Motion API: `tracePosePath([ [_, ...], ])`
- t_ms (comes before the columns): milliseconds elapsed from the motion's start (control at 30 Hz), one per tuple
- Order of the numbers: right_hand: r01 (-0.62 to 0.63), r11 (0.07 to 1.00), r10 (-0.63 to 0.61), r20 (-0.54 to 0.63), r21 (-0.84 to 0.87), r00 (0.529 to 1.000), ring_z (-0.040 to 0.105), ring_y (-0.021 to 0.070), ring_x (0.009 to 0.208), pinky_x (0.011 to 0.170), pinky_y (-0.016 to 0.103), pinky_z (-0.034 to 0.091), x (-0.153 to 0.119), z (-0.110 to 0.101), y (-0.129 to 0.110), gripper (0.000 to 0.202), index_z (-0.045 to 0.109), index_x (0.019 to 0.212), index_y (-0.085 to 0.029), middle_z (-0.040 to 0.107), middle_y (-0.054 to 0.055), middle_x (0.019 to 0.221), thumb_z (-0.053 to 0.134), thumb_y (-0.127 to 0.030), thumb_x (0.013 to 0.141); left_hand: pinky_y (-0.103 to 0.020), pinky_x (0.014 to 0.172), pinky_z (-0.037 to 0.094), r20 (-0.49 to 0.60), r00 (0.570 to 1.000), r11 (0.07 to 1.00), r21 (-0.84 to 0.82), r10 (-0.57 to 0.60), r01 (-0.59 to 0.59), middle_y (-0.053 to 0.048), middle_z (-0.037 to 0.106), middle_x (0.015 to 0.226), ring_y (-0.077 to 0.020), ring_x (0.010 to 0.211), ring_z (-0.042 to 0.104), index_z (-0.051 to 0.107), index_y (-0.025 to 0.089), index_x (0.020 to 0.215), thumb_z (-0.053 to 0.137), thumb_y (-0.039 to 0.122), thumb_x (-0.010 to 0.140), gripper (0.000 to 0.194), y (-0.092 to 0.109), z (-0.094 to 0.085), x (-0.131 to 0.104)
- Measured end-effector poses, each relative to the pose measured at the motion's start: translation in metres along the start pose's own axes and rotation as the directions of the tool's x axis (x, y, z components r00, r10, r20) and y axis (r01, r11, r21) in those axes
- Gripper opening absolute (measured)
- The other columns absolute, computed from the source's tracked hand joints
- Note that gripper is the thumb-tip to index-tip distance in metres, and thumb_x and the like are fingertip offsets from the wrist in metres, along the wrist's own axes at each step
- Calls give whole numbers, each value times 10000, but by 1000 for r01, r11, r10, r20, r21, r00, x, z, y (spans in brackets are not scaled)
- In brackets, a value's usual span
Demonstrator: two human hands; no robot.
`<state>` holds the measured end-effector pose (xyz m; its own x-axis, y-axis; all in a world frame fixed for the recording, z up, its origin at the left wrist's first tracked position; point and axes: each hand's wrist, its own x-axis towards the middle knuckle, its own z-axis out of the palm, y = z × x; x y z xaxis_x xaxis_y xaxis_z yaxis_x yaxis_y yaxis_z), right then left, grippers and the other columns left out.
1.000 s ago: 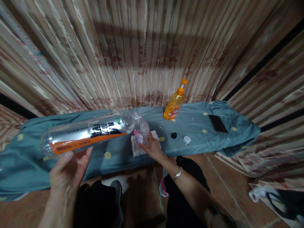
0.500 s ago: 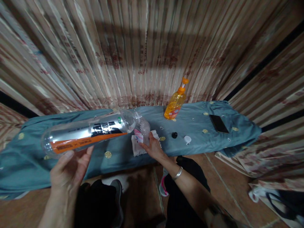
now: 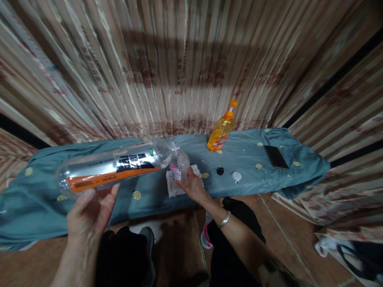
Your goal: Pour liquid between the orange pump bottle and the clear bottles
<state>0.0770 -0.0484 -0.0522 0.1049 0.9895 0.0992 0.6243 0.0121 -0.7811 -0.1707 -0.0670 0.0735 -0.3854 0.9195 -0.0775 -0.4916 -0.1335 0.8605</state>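
My left hand (image 3: pixel 94 207) grips a large clear plastic bottle (image 3: pixel 113 167) with a silver and orange label, tipped nearly level with its neck to the right. That neck meets the mouth of a small clear plastic bottle (image 3: pixel 181 161) with a pink label. Closed round the side of the small bottle is my right hand (image 3: pixel 193 185); some of its fingers are hidden behind it. Under the small bottle lies a white cloth (image 3: pixel 173 189). Whether liquid runs between the two bottles I cannot tell.
An orange pump bottle (image 3: pixel 220 133) stands at the back of the cloth-covered bench (image 3: pixel 143 207). To the right lie a black cap (image 3: pixel 220 171), a white cap (image 3: pixel 236 176) and a dark phone (image 3: pixel 275 157). A pleated curtain (image 3: pixel 167 71) hangs close behind.
The large bottle and my left hand have shifted very slightly to the right. Both hands keep their hold, and the two bottle mouths stay together.
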Motion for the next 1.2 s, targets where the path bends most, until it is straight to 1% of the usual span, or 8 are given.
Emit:
tracePosePath([
  [133, 3, 1000, -3, -14, -1, 1000, 734, 310, 1028, 876, 420, 599, 0, 2, 2, 599, 521, 1340, -124, 742, 142, 1089, 778, -302, 828, -576, 1283, 159, 6, 1000, 1000, -27, 7, -6, 69, 774, 1036, -309, 1418, 443, 709, 337, 846, 946, 316, 383, 520, -1, -1, 0],
  [300, 42, 999, -41, -25, 17, 999, 731, 300, 1045, 906, 411, 591, 0, 2, 3, 583, 528, 1339, -154, 739, 124, 1105, 775, -294, 829, -512, 1275, 229, 3, 1000, 1000, -7, 7, -6, 60, 772, 1062, -295, 1419, 444, 713, 336, 823, 930, 341, 404, 472, 0, -1, 0],
  [500, 42, 999, -43, -28, -14, 999, 728, 302, 1060, 886, 395, 593, 0, 3, 3, 580, 526, 1335, -133, 741, 144, 1117, 772, -280, 830, -559, 1280, 188, 1, 1000, 1000, 6, 11, -11, 48, 765, 1110, -341, 1413, 445, 713, 316, 784, 924, 355, 406, 434, 1, 1, 0],
  [633, 47, 999, -48, -12, -14, 999, 744, 301, 1000, 851, 399, 604, 0, 2, 3, 558, 536, 1321, -131, 756, 138, 1061, 766, -308, 844, -602, 1277, 166, 5, 1000, 1000, 22, 12, -12, 47, 756, 1148, -357, 1461, 372, 704, 311, 758, 912, 353, 423, 396, 2, 2, -1],
  [833, 33, 999, -34, -34, -31, 999, 727, 324, 1071, 897, 442, 599, 0, 6, 5, 611, 513, 1362, -126, 744, 164, 1143, 767, -297, 833, -570, 1281, 170, -7, 1000, 1000, 5, 0, 0, 48, 762, 1124, -346, 1452, 386, 709, 312, 769, 926, 367, 398, 433, 1, 1, -2],
  [1000, 40, 999, -41, -27, -29, 999, 726, 293, 1068, 907, 395, 587, 0, 6, 7, 591, 516, 1354, -130, 742, 150, 1136, 767, -286, 842, -592, 1273, 178, 7, 1000, 1000, -2, -5, 5, 48, 764, 1119, -362, 1417, 428, 711, 308, 759, 930, 378, 393, 433, 0, 1, -1],
  [1100, 38, 999, -39, -35, -27, 999, 728, 287, 1054, 887, 374, 583, 0, 5, 5, 597, 521, 1350, -132, 744, 142, 1129, 782, -265, 830, -642, 1256, 187, 36, 999, 1000, 11, 4, -4, 49, 759, 1130, -375, 1425, 414, 712, 314, 764, 925, 399, 419, 414, -1, 0, 0],
  [1200, 29, 999, -30, -21, -27, 999, 733, 286, 1034, 869, 365, 581, 0, 4, 4, 586, 528, 1348, -144, 749, 132, 1119, 779, -289, 839, -643, 1256, 171, 51, 999, 1000, 4, 8, -8, 56, 758, 1132, -362, 1445, 391, 716, 325, 787, 929, 412, 420, 433, -1, -1, 1],
])
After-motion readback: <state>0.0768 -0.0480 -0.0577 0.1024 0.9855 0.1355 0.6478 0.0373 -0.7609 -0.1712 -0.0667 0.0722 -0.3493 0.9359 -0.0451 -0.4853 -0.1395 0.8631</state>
